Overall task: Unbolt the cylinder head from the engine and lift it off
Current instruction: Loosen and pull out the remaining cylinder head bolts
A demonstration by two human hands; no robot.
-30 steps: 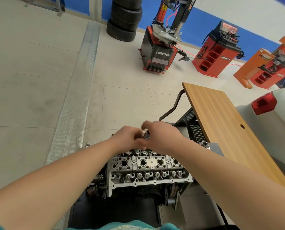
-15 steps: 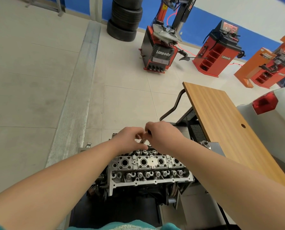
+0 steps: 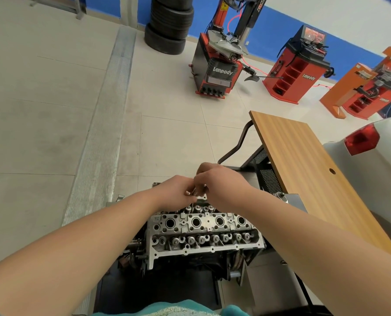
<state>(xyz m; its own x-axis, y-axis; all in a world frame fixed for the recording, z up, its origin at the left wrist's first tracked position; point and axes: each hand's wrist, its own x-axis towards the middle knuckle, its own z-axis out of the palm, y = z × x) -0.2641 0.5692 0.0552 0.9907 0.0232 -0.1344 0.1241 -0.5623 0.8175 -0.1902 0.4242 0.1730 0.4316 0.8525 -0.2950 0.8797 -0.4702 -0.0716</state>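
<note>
Both hands meeting above far edge of bare aluminium cylinder head (image 3: 203, 231); left hand (image 3: 174, 193) and right hand (image 3: 219, 187) fingers pinched together on small metal part (image 3: 195, 193), mostly hidden; identity unclear.

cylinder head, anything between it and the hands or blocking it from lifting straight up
Nothing separate covers the bare aluminium cylinder head. Only the left hand and right hand hang over its far edge, pinching a small metal part between them. Whether bolts still hold it down cannot be told.
</note>
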